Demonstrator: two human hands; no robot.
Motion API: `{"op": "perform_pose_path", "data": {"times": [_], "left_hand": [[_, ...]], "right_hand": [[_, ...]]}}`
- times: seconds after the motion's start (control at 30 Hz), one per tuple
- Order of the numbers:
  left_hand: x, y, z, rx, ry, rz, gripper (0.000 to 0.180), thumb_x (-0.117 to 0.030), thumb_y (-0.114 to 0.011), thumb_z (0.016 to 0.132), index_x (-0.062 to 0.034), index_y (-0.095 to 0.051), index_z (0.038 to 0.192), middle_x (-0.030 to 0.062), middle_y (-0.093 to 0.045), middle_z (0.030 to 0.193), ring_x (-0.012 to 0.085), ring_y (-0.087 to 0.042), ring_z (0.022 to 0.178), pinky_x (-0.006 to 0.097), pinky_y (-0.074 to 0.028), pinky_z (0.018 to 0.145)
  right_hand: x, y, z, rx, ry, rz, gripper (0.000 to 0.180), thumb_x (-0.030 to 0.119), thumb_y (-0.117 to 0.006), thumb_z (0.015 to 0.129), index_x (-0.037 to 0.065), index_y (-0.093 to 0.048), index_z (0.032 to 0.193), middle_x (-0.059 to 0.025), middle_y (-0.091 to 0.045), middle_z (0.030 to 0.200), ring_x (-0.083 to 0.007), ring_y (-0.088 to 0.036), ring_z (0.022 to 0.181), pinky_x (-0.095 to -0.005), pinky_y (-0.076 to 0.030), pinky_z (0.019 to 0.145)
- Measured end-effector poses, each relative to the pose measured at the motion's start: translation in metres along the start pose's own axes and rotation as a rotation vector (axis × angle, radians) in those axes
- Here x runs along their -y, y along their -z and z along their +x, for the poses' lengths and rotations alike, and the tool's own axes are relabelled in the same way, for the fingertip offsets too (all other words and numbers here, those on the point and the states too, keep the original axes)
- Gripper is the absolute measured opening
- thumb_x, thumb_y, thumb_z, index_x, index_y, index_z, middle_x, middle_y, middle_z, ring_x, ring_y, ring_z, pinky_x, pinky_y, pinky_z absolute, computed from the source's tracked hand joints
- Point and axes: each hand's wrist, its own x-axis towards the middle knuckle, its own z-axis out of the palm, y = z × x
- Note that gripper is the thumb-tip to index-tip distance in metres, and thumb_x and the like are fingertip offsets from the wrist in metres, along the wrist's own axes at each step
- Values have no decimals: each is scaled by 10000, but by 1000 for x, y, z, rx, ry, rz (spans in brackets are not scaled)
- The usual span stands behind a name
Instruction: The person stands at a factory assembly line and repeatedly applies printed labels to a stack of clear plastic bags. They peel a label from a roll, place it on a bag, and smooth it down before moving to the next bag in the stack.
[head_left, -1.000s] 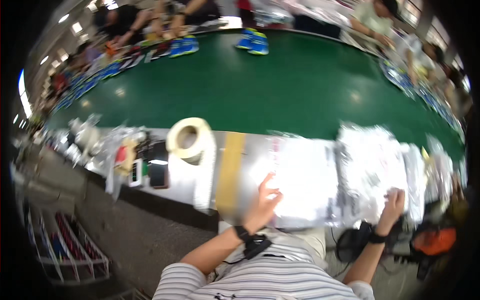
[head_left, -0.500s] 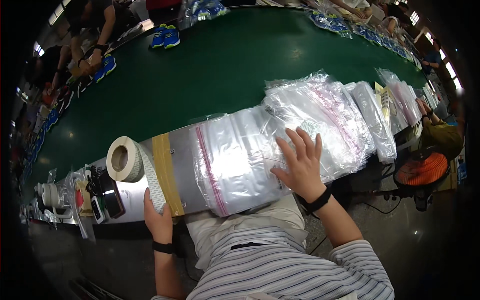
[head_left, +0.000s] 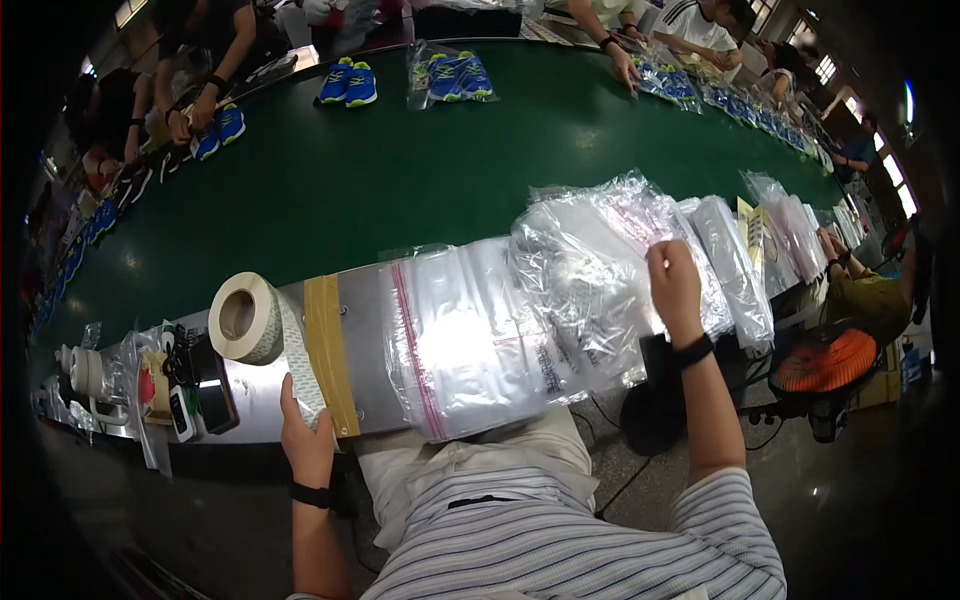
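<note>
My left hand (head_left: pixel 305 440) rests at the near edge of the metal work plate (head_left: pixel 365 310), its thumb and fingers on the white label strip (head_left: pixel 302 368) that runs off a roll of labels (head_left: pixel 245 318). A clear zip bag (head_left: pixel 465 345) with a red seal line lies flat on the plate, just right of a tan tape band (head_left: pixel 328 350). My right hand (head_left: pixel 675 290) is curled on the top of a heap of clear plastic bags (head_left: pixel 590 265) to the right, pinching one bag's edge.
A green conveyor belt (head_left: pixel 400 190) runs behind the plate, carrying blue shoes (head_left: pixel 348 85) and bagged shoes (head_left: pixel 450 75). Other people's hands work along its far side. More bag stacks (head_left: pixel 745 265) lie right. An orange fan (head_left: pixel 825 362) stands lower right; a phone and small items (head_left: pixel 190 390) sit left.
My right hand has left the flat bag in the middle and moved right onto the heap of bags. My left hand stays by the label strip. The view has swung and steadied.
</note>
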Motion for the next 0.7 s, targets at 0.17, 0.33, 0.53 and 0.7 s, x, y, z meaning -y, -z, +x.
{"op": "perform_pose_path", "data": {"times": [0.17, 0.33, 0.53, 0.7], "left_hand": [[1, 0, 2, -6, -107, 88, 695, -18, -597, 772, -28, -305, 1402, 219, -423, 1371, 368, -434, 1245, 398, -358, 1022], [-4, -2, 11, -3, -138, 197, 662, -95, -623, 787, -34, -340, 1382, 204, -449, 1333, 363, -455, 1220, 403, -381, 995], [-1, -3, 5, -19, -146, 174, 606, -72, -608, 790, -44, -383, 1352, 178, -490, 1263, 357, -489, 1162, 408, -405, 952], [8, 5, 12, 74, -201, 78, 526, -8, -581, 782, -40, -450, 1290, 175, -519, 1118, 362, -523, 1056, 410, -425, 886]], "right_hand": [[85, -7, -58, 629, 606, -134, 762, 377, -816, 580, 49, -534, 1207, -110, -463, 1318, -298, -374, 1278, -454, -316, 1058], [72, -70, -37, 738, 588, -205, 465, 373, -710, 719, 33, -606, 1018, -136, -589, 1089, -290, -560, 1033, -447, -425, 901], [45, -60, 41, 736, -47, 415, 235, 219, -549, 879, 9, -654, 865, -118, -657, 747, -213, -653, 659, -341, -491, 608], [-111, -12, 62, 446, -111, -410, 395, 297, -412, 917, -24, -634, 858, -220, -655, 830, -358, -652, 787, -458, -513, 691]]}}
